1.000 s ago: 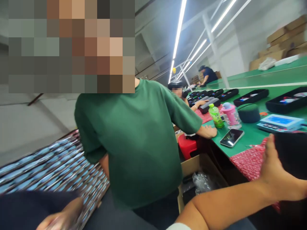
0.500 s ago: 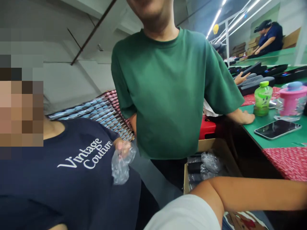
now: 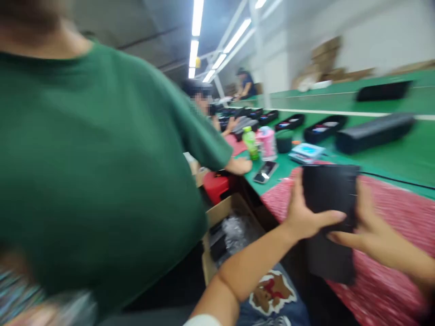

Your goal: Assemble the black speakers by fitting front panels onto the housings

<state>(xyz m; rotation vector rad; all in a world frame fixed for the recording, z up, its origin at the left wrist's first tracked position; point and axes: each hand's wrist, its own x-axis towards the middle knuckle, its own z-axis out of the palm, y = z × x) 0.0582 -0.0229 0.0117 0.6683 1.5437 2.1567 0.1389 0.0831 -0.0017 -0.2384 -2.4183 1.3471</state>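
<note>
Between my two hands is a long black box-shaped housing [image 3: 329,190], tilted over the bench edge and blurred by motion. My left hand [image 3: 306,215] is wrapped round its left side, the thumb lying across the face. From the opposite side my right hand [image 3: 369,226] grips it, with its thumb just below the left one. Red bubble wrap [image 3: 390,222] covers the bench beneath and beside the housing. What exactly the housing belongs to, I cannot tell.
A person in a green shirt [image 3: 112,172] stands close on the left, one hand [image 3: 240,165] on the bench. Near it are a phone [image 3: 265,172], a green bottle [image 3: 250,142] and a pink cup [image 3: 267,142]. An open carton [image 3: 208,260] stands below. Black cases [image 3: 324,129] line the bench.
My view has swung right, towards the bench. Both my hands and the black housing now show, where only my bent left arm was visible. The person in dark clothing has mostly left the view.
</note>
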